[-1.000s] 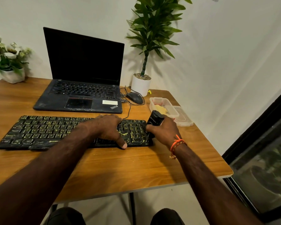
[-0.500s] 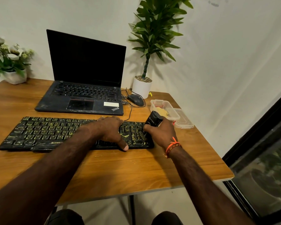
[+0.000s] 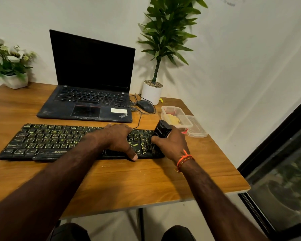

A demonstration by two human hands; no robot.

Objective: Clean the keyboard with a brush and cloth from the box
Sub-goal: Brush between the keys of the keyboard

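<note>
1. Since the earlier frames, both hands keep their places; the brush (image 3: 161, 131) remains at the keyboard's right end.
2. Left hand (image 3: 119, 140): fingers spread flat on the keyboard (image 3: 47, 141), thumb over its near edge.
3. Right hand (image 3: 170, 144): fingers curled round the glossy black brush, its bristles on the right-hand keys.
4. Keyboard: long, black, worn yellow-green legends, on the wooden table (image 3: 129, 180).
5. Beyond the right hand: clear plastic box (image 3: 175, 116) holding a yellow cloth (image 3: 172, 119); its lid (image 3: 196, 126) lies alongside.
6. Farther: open laptop (image 3: 92, 80), mouse (image 3: 145, 106).
</note>
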